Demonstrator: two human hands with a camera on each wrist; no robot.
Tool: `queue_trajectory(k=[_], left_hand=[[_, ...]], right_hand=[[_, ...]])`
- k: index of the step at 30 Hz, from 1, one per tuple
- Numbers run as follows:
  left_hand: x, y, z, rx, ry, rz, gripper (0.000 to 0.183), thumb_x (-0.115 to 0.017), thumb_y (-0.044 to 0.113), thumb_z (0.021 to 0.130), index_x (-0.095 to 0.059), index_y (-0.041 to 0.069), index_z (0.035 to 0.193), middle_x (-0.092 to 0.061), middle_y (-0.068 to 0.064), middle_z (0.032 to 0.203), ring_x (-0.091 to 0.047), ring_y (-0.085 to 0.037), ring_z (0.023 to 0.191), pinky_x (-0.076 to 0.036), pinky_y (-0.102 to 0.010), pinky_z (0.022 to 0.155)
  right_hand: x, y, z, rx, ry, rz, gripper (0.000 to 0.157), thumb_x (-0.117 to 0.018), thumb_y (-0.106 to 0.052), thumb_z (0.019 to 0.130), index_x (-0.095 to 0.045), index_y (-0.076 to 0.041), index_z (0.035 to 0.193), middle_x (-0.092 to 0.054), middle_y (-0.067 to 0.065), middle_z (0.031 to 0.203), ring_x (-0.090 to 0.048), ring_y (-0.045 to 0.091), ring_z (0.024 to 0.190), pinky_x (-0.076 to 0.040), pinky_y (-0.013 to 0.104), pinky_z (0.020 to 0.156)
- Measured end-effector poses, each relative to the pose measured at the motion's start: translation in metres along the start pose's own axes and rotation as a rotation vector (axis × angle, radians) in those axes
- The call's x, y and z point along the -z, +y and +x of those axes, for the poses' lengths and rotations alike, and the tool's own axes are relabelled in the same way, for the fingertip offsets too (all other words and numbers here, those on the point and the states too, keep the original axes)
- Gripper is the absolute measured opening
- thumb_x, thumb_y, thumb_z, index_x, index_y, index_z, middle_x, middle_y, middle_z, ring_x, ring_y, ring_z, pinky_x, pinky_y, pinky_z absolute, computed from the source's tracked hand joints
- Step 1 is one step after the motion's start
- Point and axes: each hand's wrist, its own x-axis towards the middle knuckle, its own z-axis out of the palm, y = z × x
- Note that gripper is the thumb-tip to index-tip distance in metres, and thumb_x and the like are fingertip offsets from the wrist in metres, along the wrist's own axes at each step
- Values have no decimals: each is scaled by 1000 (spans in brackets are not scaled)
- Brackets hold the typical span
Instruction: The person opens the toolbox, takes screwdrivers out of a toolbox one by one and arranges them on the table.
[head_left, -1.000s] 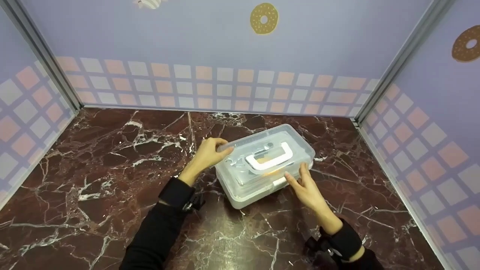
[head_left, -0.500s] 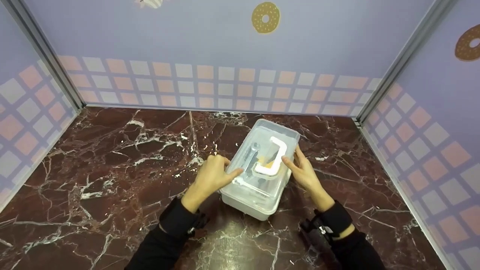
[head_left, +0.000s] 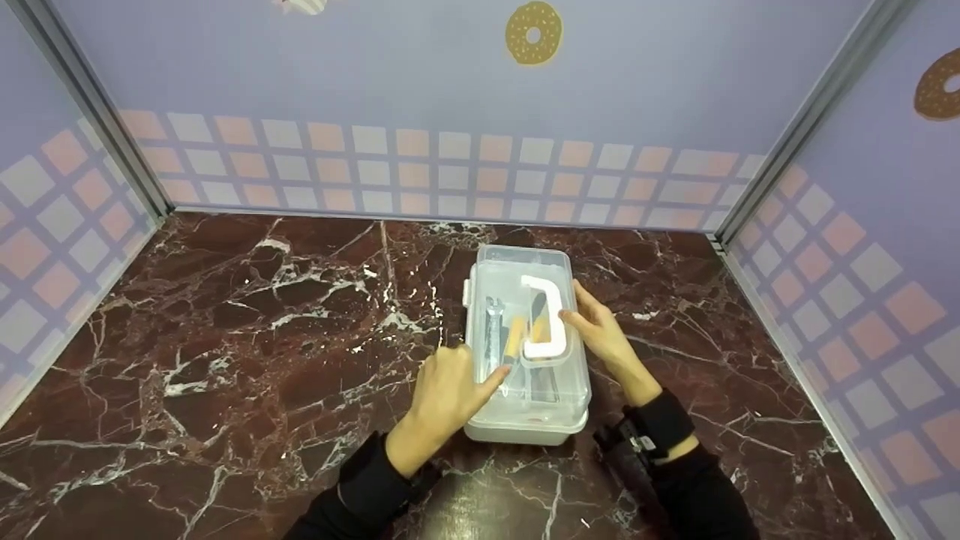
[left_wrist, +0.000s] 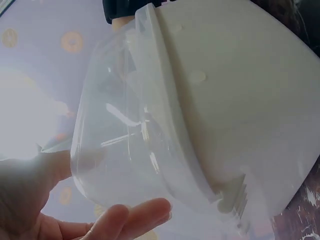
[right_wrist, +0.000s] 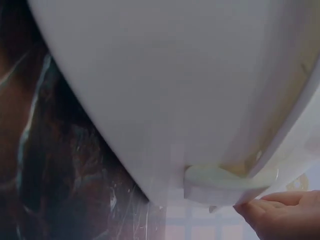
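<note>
Your box (head_left: 521, 434) stands just right of centre in the head view, on the dark marbled table (head_left: 285, 397), a short end toward the bottom of the frame. The clear lid (head_left: 502, 279) sits over it, and the white handle (head_left: 555, 322) lies toward the lid's right side. Through the lid you can see a wrench (head_left: 493, 330) and, right of it, yellow tools (head_left: 514, 337).

Your left hand (head_left: 450, 386) grasps the box at its lower left, thumb over the lid; in the left wrist view your fingers (left_wrist: 142, 220) bend in beside the lid. Your right hand (head_left: 606, 337) grasps the right side, thumb beside the handle; in the right wrist view your fingertips (right_wrist: 250, 211) are at a latch (right_wrist: 220, 187), low in the frame. In the head view, a second latch (head_left: 467, 292) juts from the box's upper left side.

You wear black wristbands (head_left: 661, 421) and sleeves (head_left: 709, 491). A lavender wall (head_left: 375, 60) fills the top, with a printed donut (head_left: 517, 33) above rows of squares (head_left: 453, 177).
</note>
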Motion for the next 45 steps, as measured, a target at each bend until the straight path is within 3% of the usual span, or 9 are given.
queue_trajectory(k=[6, 10, 12, 16, 19, 23, 28, 33, 45], left_hand=[[0, 1, -3, 5, 4, 89, 50, -64, 49, 73, -45, 7, 51, -41, -3, 48, -37, -12, 39, -32, -19, 35], [0, 1, -3, 8, 13, 188, 53, -60, 54, 73, -50, 5, 56, -44, -3, 51, -39, -12, 40, -31, -19, 35], [0, 2, -2, 2, 31, 197, 53, -61, 54, 73, -56, 1, 67, -52, -7, 62, -47, -15, 45, -36, -21, 38], [-1, 3, -1, -74, 41, 95, 57, -66, 41, 75, -55, -7, 104, -56, -21, 103, -59, -29, 84, -50, -32, 65], [-3, 5, -1, -170, -23, 1, 59, -61, 36, 80, -47, -6, 119, -46, -24, 123, -46, -34, 111, -39, -43, 90], [-8, 9, -3, -281, -136, -35, 65, -49, 45, 85, -40, -1, 129, -34, -20, 135, -32, -33, 124, -24, -48, 99], [-14, 11, -6, -400, -183, 28, 72, -44, 56, 82, -39, 4, 132, -30, -16, 139, -27, -32, 127, -20, -50, 100], [-19, 11, -8, -472, -191, 98, 70, -49, 55, 80, -43, 6, 129, -36, -13, 136, -31, -30, 125, -20, -50, 100], [-25, 15, -7, -496, -178, 160, 62, -55, 48, 80, -48, 8, 126, -44, -10, 131, -34, -28, 124, -23, -49, 100]], right_hand=[[-5, -2, -2, -7, 10, 30, 56, -44, 3, 89, -14, 11, 136, -21, 26, 140, -28, 31, 126, -27, 36, 100], [-7, 6, -8, -41, 90, 35, 51, -39, -17, 95, -22, 7, 136, -25, 21, 140, -25, 28, 128, -22, 37, 102], [-8, 10, -12, -86, 136, 34, 53, -35, -27, 96, -26, 8, 134, -27, 22, 139, -25, 29, 128, -22, 39, 102], [-7, 22, -18, -200, 177, 30, 58, -31, -39, 95, -36, 8, 130, -40, 20, 130, -38, 26, 119, -33, 37, 96], [-8, 23, -23, -257, 174, 47, 48, -33, -30, 96, -44, 7, 124, -52, 18, 115, -52, 22, 101, -44, 34, 82], [-9, 20, -30, -294, 167, 79, 36, -36, -17, 95, -48, 7, 120, -58, 14, 98, -57, 18, 83, -48, 30, 69], [-5, 18, -34, -346, 104, 128, 41, -39, -21, 94, -42, 6, 124, -58, 13, 97, -59, 20, 83, -49, 34, 69], [3, 18, -34, -379, 62, 164, 48, -46, -29, 92, -40, 5, 125, -58, 11, 101, -58, 20, 87, -48, 36, 75], [8, 15, -33, -413, 60, 228, 33, -40, -15, 94, -38, 6, 120, -58, 5, 86, -58, 15, 74, -48, 29, 65]])
